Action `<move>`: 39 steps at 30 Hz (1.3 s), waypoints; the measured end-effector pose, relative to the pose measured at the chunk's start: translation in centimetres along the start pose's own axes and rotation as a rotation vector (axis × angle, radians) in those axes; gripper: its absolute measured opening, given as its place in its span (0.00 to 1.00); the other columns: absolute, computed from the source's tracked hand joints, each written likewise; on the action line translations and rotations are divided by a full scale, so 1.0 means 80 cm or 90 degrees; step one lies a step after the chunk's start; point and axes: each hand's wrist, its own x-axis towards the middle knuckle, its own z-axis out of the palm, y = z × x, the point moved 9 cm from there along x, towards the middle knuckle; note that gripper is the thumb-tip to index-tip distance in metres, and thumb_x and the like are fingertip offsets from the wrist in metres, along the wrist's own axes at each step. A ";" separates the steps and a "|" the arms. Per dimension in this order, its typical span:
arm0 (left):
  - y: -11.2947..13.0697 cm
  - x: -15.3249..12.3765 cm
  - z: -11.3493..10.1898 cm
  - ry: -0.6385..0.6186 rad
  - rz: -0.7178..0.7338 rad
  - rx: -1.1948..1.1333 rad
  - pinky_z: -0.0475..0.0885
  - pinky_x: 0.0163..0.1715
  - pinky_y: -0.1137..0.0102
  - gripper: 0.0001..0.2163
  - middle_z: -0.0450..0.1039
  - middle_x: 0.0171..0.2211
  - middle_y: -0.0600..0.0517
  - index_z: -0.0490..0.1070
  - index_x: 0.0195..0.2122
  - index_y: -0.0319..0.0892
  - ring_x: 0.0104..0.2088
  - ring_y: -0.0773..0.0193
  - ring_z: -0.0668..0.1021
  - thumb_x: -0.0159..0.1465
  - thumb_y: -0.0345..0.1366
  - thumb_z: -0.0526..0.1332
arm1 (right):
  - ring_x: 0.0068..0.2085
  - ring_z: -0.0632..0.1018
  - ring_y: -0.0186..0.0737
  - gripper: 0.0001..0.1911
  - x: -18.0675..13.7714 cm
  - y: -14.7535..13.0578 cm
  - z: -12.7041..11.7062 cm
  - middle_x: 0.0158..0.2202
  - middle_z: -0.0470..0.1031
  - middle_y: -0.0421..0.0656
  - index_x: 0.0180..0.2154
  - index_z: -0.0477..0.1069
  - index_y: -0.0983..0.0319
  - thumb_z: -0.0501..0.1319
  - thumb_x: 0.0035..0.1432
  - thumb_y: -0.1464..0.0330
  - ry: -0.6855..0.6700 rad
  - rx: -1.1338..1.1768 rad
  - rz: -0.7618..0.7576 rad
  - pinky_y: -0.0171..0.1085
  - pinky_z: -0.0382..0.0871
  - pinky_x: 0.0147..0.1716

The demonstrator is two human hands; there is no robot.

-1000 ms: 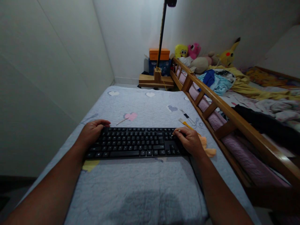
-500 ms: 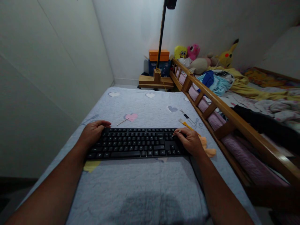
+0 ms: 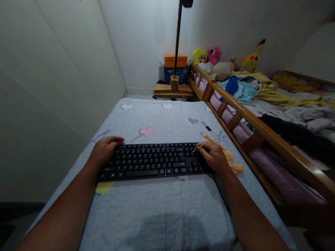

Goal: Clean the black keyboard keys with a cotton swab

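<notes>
A black keyboard [image 3: 149, 160] lies flat on a light blue bedspread. My left hand [image 3: 104, 150] grips its upper left corner, thumb over the edge and fingers along the back. Pinched in my right hand [image 3: 211, 155] is a cotton swab [image 3: 194, 151], its lower tip down among the keys right of the main block. That hand covers much of the keyboard's right end. Another cotton swab [image 3: 137, 136] rests on the cloth just behind the keyboard. An orange cloth [image 3: 235, 167] lies beside my right hand, and a brush with a yellow handle [image 3: 208, 137] is behind it.
Tweezers [image 3: 208, 128] with a black band lie beyond the brush. A wooden bed rail [image 3: 243, 109] runs along the right, with clothes and plush toys [image 3: 200, 56] past it. At the far end stand a black pole [image 3: 178, 38] on a wooden base and stacked boxes [image 3: 176, 60].
The view has shifted slightly. My right hand still holds the swab at nearly the same keys, and my left hand keeps its grip on the keyboard corner.
</notes>
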 end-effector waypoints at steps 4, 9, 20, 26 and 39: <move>0.001 0.000 -0.001 0.004 0.000 0.006 0.74 0.51 0.59 0.16 0.83 0.36 0.49 0.79 0.35 0.46 0.44 0.50 0.82 0.48 0.39 0.55 | 0.38 0.81 0.46 0.10 0.000 0.001 0.002 0.34 0.83 0.44 0.33 0.80 0.58 0.60 0.62 0.65 -0.011 0.000 0.005 0.43 0.71 0.42; -0.002 0.002 -0.001 0.008 0.003 0.003 0.74 0.52 0.59 0.16 0.83 0.36 0.50 0.78 0.34 0.46 0.43 0.50 0.82 0.48 0.39 0.55 | 0.38 0.81 0.45 0.10 -0.001 0.003 0.002 0.35 0.83 0.44 0.34 0.80 0.58 0.60 0.62 0.65 0.001 0.003 0.003 0.43 0.71 0.42; 0.003 0.000 -0.001 0.003 0.013 0.016 0.74 0.51 0.59 0.17 0.83 0.37 0.48 0.79 0.35 0.43 0.43 0.50 0.82 0.48 0.39 0.55 | 0.38 0.80 0.46 0.09 -0.001 -0.004 0.004 0.33 0.82 0.44 0.35 0.80 0.57 0.61 0.63 0.66 0.003 -0.007 -0.023 0.43 0.71 0.42; 0.005 -0.001 -0.001 0.004 0.009 0.020 0.74 0.51 0.61 0.17 0.84 0.37 0.49 0.79 0.35 0.43 0.44 0.50 0.82 0.48 0.39 0.55 | 0.37 0.80 0.44 0.09 0.000 -0.009 0.009 0.33 0.82 0.44 0.34 0.80 0.57 0.61 0.63 0.66 -0.005 -0.012 -0.036 0.42 0.70 0.41; 0.002 0.001 -0.001 0.005 0.009 0.039 0.74 0.50 0.61 0.17 0.84 0.38 0.49 0.79 0.36 0.43 0.44 0.50 0.81 0.49 0.39 0.55 | 0.38 0.80 0.44 0.10 0.003 -0.016 0.018 0.34 0.82 0.44 0.35 0.80 0.57 0.59 0.64 0.67 -0.031 -0.016 -0.052 0.41 0.71 0.41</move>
